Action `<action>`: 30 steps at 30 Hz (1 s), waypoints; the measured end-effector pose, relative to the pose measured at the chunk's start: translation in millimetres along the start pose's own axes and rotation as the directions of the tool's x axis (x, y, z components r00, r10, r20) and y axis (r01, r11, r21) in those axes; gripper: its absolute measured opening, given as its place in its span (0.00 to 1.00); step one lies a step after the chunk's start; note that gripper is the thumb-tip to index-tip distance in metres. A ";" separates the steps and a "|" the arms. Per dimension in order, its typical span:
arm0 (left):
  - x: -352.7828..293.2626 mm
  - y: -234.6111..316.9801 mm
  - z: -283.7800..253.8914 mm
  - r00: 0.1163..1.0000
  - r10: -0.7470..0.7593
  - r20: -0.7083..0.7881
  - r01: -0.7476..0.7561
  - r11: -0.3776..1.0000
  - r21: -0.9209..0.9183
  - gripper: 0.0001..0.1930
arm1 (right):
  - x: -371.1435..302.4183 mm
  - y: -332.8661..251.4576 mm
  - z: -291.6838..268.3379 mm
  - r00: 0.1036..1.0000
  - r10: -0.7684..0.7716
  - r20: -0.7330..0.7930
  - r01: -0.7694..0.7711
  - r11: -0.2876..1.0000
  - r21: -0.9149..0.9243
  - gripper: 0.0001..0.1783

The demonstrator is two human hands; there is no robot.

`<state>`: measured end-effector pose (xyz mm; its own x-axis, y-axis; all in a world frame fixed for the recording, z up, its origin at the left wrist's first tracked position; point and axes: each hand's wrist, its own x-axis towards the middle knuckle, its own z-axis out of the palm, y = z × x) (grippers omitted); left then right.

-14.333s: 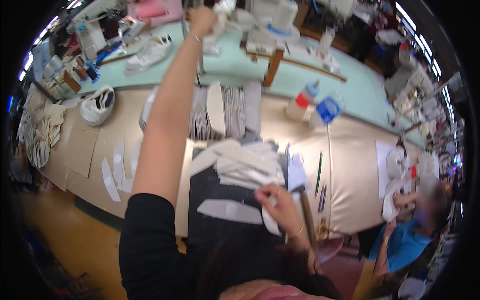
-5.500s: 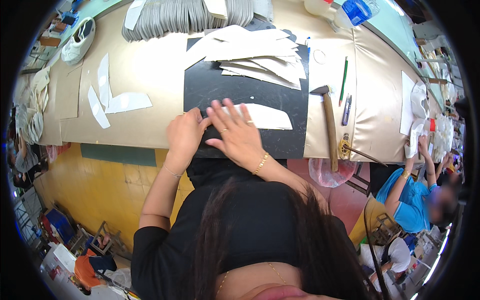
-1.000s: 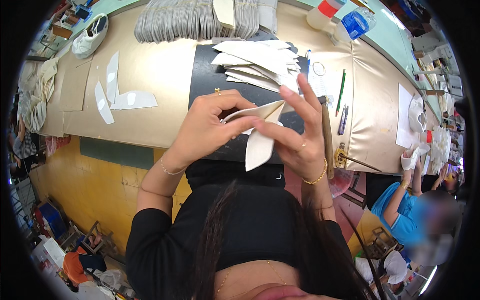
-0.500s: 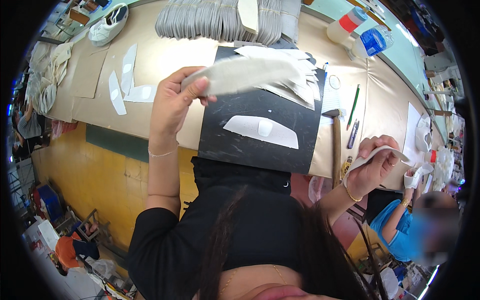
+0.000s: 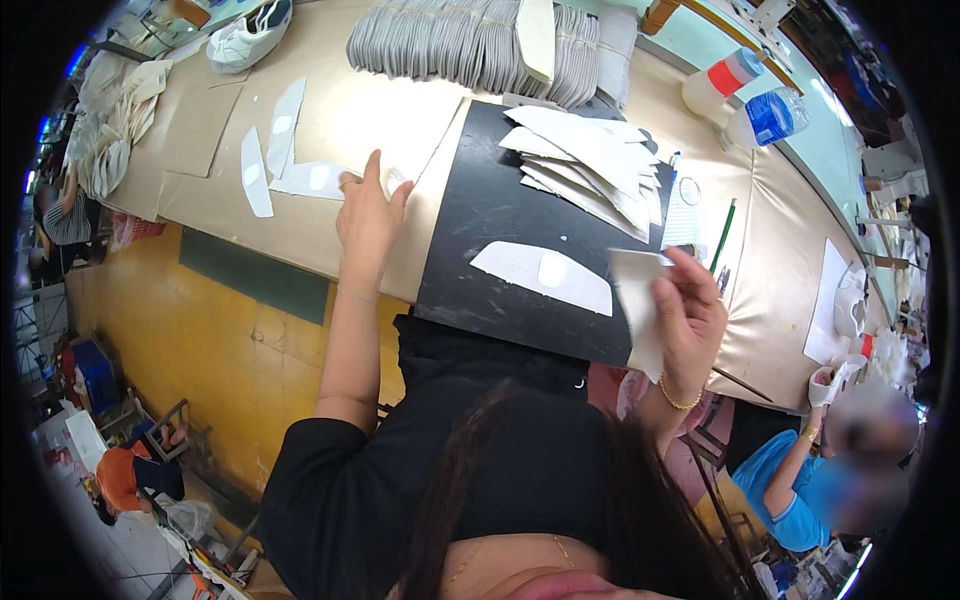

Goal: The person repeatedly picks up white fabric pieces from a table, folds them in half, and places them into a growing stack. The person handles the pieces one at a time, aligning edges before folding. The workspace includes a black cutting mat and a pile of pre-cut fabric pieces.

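Observation:
My left hand (image 5: pixel 370 220) is over the table with thumb and index finger spread and nothing visibly gripped. It is beside a white cut piece with a pale oval patch (image 5: pixel 318 180), and I cannot tell whether its fingertips touch it. My right hand (image 5: pixel 692 322) pinches a flat off-white piece (image 5: pixel 640 305) between thumb and fingers, over the right edge of a black mat (image 5: pixel 455 250). On that mat lies a white curved panel (image 5: pixel 510 275) bearing an oval patch. Behind it fans a loose pile of white pieces (image 5: pixel 590 165).
Bundled grey pieces (image 5: pixel 440 45) line the back. A white shoe (image 5: pixel 250 38) and two patched pieces (image 5: pixel 286 120) are at left. Two bottles (image 5: pixel 720 82), a green pencil (image 5: pixel 724 235) and a paper sheet (image 5: pixel 828 300) are at right. A co-worker in blue (image 5: pixel 775 485) sits at right.
The large off-white piece has left my left hand, which has lowered and opened. My right hand has moved left to the mat's edge, a piece still in it.

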<state>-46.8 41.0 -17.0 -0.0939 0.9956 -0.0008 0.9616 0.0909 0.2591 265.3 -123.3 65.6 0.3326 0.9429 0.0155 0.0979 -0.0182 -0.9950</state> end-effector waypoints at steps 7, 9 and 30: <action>-51.2 63.5 -62.7 0.658 0.659 0.363 0.006 0.478 -0.878 0.21 | 11.4 6.1 47.0 0.949 0.146 0.280 -0.072 0.963 -0.260 0.16; -60.4 68.7 -60.3 0.647 0.615 0.451 0.107 0.512 -0.852 0.17 | 10.3 4.8 48.8 0.947 0.117 0.299 -0.031 0.959 -0.280 0.16; -47.8 49.7 6.9 0.695 0.261 0.670 0.271 0.768 -0.580 0.16 | -10.7 80.6 5.0 0.816 0.577 0.042 -0.548 0.794 -0.262 0.15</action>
<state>7.2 -1.9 -10.8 0.3585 0.7312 -0.5804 0.5637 0.3260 0.7589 264.9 -133.2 -15.3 0.2884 0.7727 -0.5655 0.1412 -0.6185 -0.7730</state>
